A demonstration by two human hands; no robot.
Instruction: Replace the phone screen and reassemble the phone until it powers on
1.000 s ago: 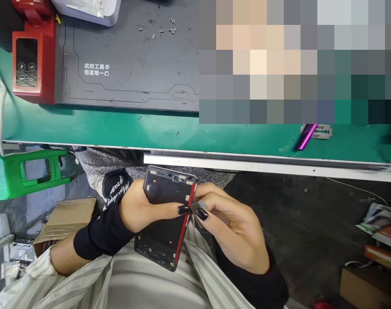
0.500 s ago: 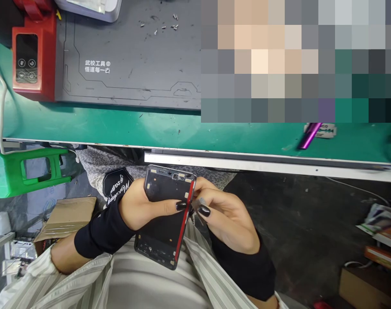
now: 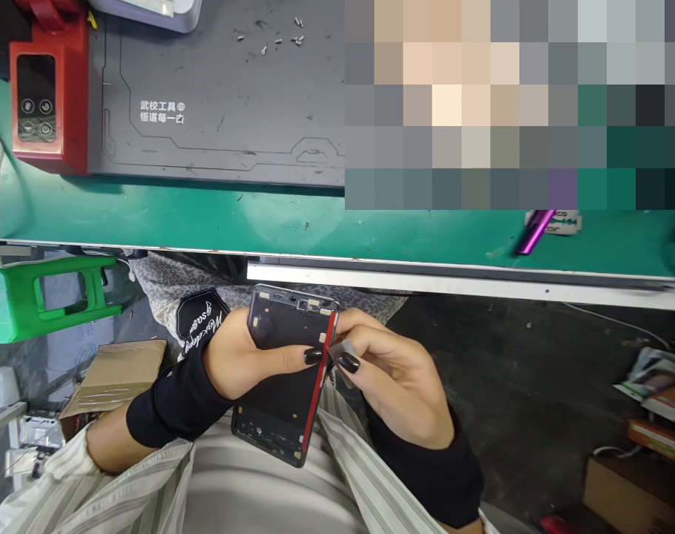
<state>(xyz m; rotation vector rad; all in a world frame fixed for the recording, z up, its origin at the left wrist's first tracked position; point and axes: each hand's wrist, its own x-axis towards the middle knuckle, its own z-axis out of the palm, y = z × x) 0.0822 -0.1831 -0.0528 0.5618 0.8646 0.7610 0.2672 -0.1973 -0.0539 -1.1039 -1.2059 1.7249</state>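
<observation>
Below the bench edge, over my lap, my left hand (image 3: 242, 363) is wrapped round a dark phone frame (image 3: 285, 400) with a red right edge, its thumb lying across the face. My right hand (image 3: 396, 389) is closed in a pinch on a small thin grey blade (image 3: 346, 356), whose tip touches the frame's red edge beside my left thumb. Both wrists wear black sleeves.
A green bench (image 3: 259, 219) runs across above, carrying a grey work mat (image 3: 220, 111) with loose screws (image 3: 285, 41), a red device (image 3: 45, 96) at the left and a purple tool (image 3: 535, 230) at the right. A green stool (image 3: 42, 297) and cardboard boxes (image 3: 115, 374) stand on the floor.
My right hand has drawn back slightly along the frame's red edge; the view has shifted a little. My left hand's hold on the frame is unchanged.
</observation>
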